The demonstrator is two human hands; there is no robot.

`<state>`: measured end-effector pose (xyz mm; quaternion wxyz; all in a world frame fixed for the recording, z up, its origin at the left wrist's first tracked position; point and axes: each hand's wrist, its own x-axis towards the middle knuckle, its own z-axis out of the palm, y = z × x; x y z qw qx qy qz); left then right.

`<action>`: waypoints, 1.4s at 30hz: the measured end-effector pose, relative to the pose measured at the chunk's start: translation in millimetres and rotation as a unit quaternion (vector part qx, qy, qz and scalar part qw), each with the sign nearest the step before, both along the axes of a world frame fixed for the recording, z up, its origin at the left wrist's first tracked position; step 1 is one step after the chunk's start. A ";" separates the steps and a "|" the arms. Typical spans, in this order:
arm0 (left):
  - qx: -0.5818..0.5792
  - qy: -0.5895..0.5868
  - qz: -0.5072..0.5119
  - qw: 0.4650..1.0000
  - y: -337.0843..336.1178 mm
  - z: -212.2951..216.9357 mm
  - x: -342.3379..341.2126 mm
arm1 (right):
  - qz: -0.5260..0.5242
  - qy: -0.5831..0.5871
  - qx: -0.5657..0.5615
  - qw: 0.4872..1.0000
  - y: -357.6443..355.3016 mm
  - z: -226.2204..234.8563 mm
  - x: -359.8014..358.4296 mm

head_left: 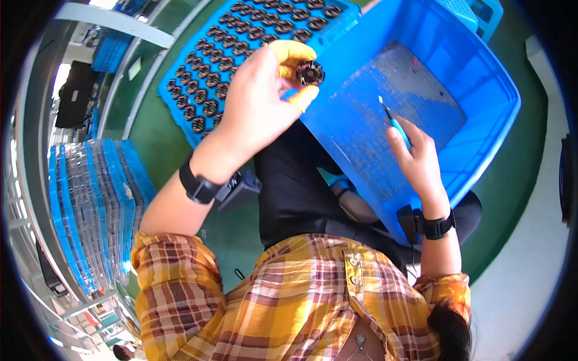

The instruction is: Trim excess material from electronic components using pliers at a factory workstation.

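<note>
Pointing forward-left, blue-handled tool [398, 129], long axis slanted

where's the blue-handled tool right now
Right of centre in the head view: the blue-handled tool is in the right hand, over the open blue bin.

Left hand [257, 99] is raised, pinching; right hand [416, 159] sits lower, pen-like grip; left forearm [173, 207] slants up-right.
</note>
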<state>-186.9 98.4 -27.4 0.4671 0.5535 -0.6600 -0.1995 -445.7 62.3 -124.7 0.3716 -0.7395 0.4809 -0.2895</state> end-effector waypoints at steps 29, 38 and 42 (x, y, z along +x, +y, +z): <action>-0.021 -0.110 -0.073 0.991 53.7 -59.3 -56.5 | 0.065 0.242 -0.245 0.936 68.4 57.7 -8.7; 0.071 -0.060 -0.048 0.994 41.9 -82.2 -62.7 | 0.076 0.249 -0.219 0.940 51.6 31.7 -14.3; 0.094 0.015 -0.051 0.994 35.5 -90.7 -63.7 | 0.061 0.198 -0.155 0.966 50.1 28.1 -17.7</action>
